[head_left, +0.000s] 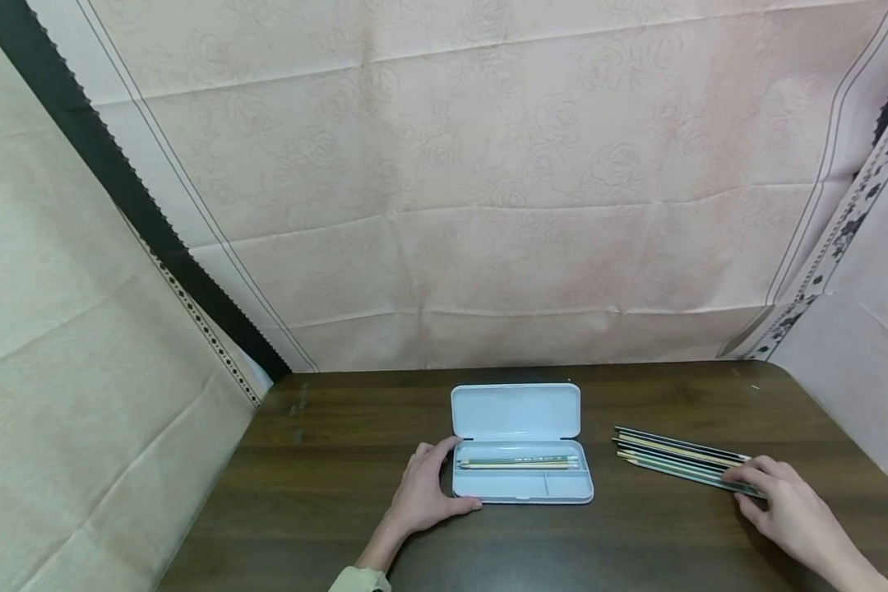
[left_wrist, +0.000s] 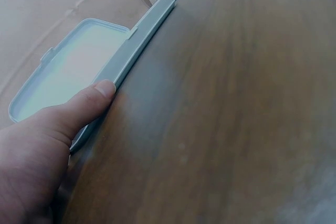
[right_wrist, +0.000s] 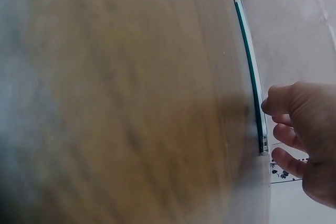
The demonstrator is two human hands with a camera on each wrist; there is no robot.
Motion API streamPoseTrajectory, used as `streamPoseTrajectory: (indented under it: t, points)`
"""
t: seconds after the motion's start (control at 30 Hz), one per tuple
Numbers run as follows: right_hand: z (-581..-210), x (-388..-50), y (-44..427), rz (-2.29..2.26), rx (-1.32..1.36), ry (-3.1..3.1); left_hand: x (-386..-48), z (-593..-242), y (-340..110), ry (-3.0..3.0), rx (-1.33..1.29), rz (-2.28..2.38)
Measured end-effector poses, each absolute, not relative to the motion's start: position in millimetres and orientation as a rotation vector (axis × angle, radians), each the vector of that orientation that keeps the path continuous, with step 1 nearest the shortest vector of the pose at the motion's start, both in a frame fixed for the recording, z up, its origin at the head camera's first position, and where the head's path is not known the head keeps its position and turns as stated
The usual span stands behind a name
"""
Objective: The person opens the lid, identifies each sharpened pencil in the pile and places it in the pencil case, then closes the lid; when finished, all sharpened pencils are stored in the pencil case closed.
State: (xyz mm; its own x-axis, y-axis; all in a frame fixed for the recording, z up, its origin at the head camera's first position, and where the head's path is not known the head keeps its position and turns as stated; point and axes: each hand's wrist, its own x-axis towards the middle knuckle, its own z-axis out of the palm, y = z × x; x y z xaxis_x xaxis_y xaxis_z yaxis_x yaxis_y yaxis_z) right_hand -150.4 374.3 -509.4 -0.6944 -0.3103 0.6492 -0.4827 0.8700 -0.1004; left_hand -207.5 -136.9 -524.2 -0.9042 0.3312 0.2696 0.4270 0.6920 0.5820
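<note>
A light blue pencil case (head_left: pixel 521 498) lies with its lid (head_left: pixel 515 411) raised at the back. Inside its long compartment are a few pencils (head_left: pixel 518 464). My left hand (head_left: pixel 431 489) holds the case by its left end, index finger at the back corner, thumb on the front edge. That thumb (left_wrist: pixel 86 106) presses the case's front side in the left wrist view. Over the near right end of several dark and green pencils (head_left: pixel 681 454) on the table is my right hand (head_left: pixel 788 506). Its fingers are loosely bent beside a green pencil (right_wrist: pixel 249 51); contact is hard to tell.
The brown wooden table (head_left: pixel 303 493) carries the case and the loose pencils, set apart from each other. Behind it hangs a pale patterned cloth (head_left: pixel 488 205), with more cloth along the left and right sides. The case has a small compartment at its right.
</note>
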Motion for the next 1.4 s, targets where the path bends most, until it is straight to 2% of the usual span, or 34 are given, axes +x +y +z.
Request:
streamPoseTrajectory:
  t: [0.8, 1.4]
  points:
    - [-512.1, -147.1, 378.5, 0.353, 0.527, -2.422, -206.6, -523.4, -137.8, -2.802, -0.606, -1.034]
    - [-509.2, -148.9, 378.7, 0.379, 0.626, -2.469, -206.2, -522.9, -136.8, -2.78, -0.611, -1.019]
